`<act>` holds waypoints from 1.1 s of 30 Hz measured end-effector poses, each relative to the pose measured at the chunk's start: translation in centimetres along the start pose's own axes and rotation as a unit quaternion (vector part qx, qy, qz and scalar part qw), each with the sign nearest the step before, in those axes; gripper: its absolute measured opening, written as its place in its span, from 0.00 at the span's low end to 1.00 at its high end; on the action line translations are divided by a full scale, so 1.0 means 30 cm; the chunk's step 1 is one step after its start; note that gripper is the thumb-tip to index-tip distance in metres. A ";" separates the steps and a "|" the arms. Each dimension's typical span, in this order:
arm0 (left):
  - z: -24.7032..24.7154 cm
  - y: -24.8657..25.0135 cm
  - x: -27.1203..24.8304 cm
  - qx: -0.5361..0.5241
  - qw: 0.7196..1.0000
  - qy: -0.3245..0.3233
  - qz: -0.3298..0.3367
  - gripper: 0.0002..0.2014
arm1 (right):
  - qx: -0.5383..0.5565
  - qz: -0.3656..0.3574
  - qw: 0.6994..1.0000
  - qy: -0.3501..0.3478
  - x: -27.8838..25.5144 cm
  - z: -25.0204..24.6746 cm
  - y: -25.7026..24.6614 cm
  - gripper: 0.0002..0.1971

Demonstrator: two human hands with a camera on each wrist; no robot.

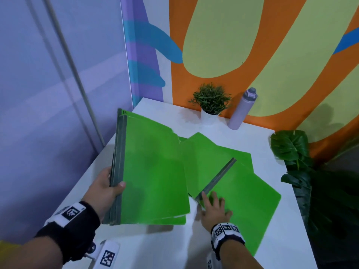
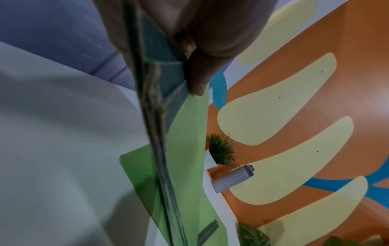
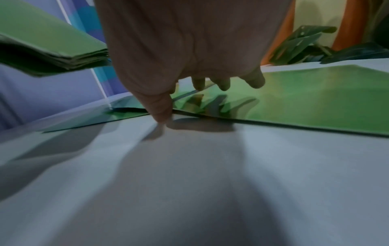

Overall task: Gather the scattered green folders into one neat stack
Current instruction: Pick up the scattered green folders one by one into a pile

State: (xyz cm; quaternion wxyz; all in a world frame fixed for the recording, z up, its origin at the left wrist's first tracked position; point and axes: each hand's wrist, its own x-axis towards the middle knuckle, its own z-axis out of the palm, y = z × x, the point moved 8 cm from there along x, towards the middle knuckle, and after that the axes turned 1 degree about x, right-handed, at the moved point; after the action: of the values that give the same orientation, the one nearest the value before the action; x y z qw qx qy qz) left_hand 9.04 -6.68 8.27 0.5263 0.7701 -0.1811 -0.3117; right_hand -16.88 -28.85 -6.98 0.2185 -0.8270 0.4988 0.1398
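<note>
My left hand (image 1: 108, 188) grips a stack of green folders (image 1: 153, 171) by its grey spines, held tilted above the white table (image 1: 159, 247); in the left wrist view the thumb (image 2: 197, 79) presses on the stack (image 2: 185, 149). Two more green folders lie overlapping on the table: a near one (image 1: 244, 200) with a grey spine and a far one (image 1: 204, 158) partly under it. My right hand (image 1: 213, 206) hovers over the near folder's left corner with fingers spread; the thumb tip (image 3: 161, 114) touches the table at the folder's edge (image 3: 294, 106). The held stack (image 3: 52, 50) shows at upper left.
A small potted plant (image 1: 210, 105) and a lilac bottle (image 1: 242, 109) stand at the table's far edge against the painted wall. A large leafy plant (image 1: 303, 167) stands beside the table's right edge. The table's left edge drops off near my left hand.
</note>
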 end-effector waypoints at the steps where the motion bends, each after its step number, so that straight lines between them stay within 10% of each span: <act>1: -0.006 -0.005 0.003 0.001 1.000 0.004 -0.001 0.19 | 0.005 -0.012 1.000 0.011 0.017 -0.008 -0.022 0.29; 15: -0.068 -0.050 0.044 0.005 0.999 0.030 0.020 0.20 | -0.037 -0.040 0.997 -0.060 0.188 0.014 -0.082 0.36; 27: -0.029 -0.061 0.052 -0.004 1.000 -0.005 0.021 0.19 | -0.096 -0.149 0.979 -0.097 -0.238 0.158 -0.069 0.30; 33: 0.055 -0.082 0.021 0.011 0.997 -0.074 0.020 0.21 | 0.145 -0.077 0.986 0.019 -0.284 0.030 -0.018 0.20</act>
State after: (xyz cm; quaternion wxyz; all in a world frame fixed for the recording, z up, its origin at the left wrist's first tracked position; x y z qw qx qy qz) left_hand 8.28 -7.28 5.40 0.5089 0.7470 -0.2387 -0.3551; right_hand -20.37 -21.67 -3.82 0.3367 -0.8251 0.4525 0.0327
